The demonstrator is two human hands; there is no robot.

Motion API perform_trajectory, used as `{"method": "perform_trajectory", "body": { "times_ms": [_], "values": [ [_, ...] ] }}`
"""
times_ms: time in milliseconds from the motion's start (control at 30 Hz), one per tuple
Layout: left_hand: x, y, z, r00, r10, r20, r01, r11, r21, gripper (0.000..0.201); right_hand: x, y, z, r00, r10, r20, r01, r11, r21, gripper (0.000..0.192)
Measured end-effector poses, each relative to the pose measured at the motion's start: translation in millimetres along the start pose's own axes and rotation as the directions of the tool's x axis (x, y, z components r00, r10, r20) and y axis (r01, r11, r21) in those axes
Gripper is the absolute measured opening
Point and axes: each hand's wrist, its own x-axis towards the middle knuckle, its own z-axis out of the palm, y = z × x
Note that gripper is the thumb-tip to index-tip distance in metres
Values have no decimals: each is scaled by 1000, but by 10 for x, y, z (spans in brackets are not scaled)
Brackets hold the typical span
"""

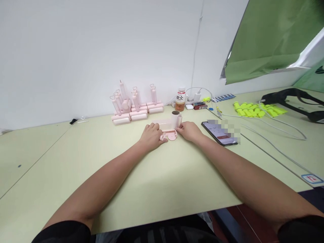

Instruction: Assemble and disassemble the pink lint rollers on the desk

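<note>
A pale pink plastic piece [169,130] lies on the light green table [157,182] between my two hands. My left hand [152,136] rests on its left end, thumb against a pink ring-shaped part [162,137]. My right hand [189,131] pinches a small upright pink roller [177,120] at its right end. A round pink cap [172,136] lies just in front of the piece. Behind them stands a group of several assembled pink rollers with heart-shaped handles [135,104] against the white wall.
A phone [219,132] lies right of my right hand. A drink bottle [180,99], a power strip with white cables [196,98] and a small red box sit at the back. Several yellow-green pieces [258,108] and a black strap [293,98] lie at far right.
</note>
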Motion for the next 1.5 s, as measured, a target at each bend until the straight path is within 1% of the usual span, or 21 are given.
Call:
{"method": "perform_trajectory", "body": {
  "times_ms": [167, 300, 433, 500, 533, 600, 733, 833, 967, 1033, 1067, 1167, 1233, 1333, 1367, 1400, 1433, 1467, 1500],
  "values": [
    [83, -29, 26, 999, -33, 15, 33, 999, -20, 44, 20, -10, 35, 1000, 26, -1, -26, 1000, 8, 36],
    [108, -53, 43, 999, -46, 4, 46, 999, -12, 50, 10, 8, -40, 999, 29, 27, -30, 999, 38, 30],
    [56, -8, -6, 996, -65, -68, 62, 997, -35, 49, -108, 50, -193, 997, 50, 62, -55, 994, 91, 28],
    [35, 60, -39, 993, -64, -101, 59, 997, -54, 47, -189, 45, -240, 994, 43, 104, -57, 989, 136, 38],
    [36, 100, -49, 993, -54, -106, 48, 997, -57, 46, -223, 31, -246, 992, 32, 122, -52, 985, 162, 42],
    [63, 175, -52, 995, -19, -96, 15, 999, -49, 45, -265, -9, -221, 992, -8, 129, -19, 978, 209, 43],
    [175, 227, 5, 998, 11, -55, -12, 1000, -16, 45, -252, -66, -104, 991, -98, 93, 74, 969, 236, 33],
    [229, 184, 53, 999, -6, -51, 5, 1000, -10, 47, -224, -58, -60, 987, -136, 86, 111, 961, 253, 26],
    [216, 165, 55, 993, -56, -101, 54, 998, -30, 49, -257, -66, -100, 986, -160, 49, 139, 948, 288, 21],
    [198, 205, 23, 986, -96, -137, 90, 995, -47, 42, -309, -108, -140, 983, -183, 10, 165, 909, 383, 23],
    [191, 235, 2, 982, -110, -152, 102, 993, -58, 36, -341, -138, -159, 980, -201, 4, 177, 870, 459, 24],
    [172, 334, -58, 977, -116, -180, 102, 991, -89, 21, -438, -238, -206, 966, -255, 43, 158, 714, 682, 25],
    [155, 393, -70, 977, -117, -175, 99, 989, -107, 14, -483, -280, -229, 955, -285, 79, 126, 635, 762, 24],
    [124, 455, -35, 982, -111, -156, 90, 987, -136, 12, -497, -256, -266, 916, -375, 140, 111, 572, 813, 18],
    [121, 465, -25, 982, -108, -158, 84, 985, -149, 14, -484, -223, -281, 899, -405, 166, 108, 574, 812, 17],
    [124, 467, -30, 981, -106, -163, 79, 983, -164, 17, -462, -179, -296, 890, -415, 187, 109, 594, 797, 16],
    [133, 458, -61, 979, -110, -173, 79, 980, -180, 21, -432, -128, -310, 895, -397, 203, 109, 635, 764, 15],
    [144, 438, -127, 976, -120, -184, 81, 975, -205, 25, -395, -71, -322, 914, -347, 209, 104, 700, 706, 14],
    [149, 407, -236, 974, -121, -189, 73, 967, -246, 29, -354, -13, -330, 940, -274, 202, 90, 772, 629, 11]
  ]
}}
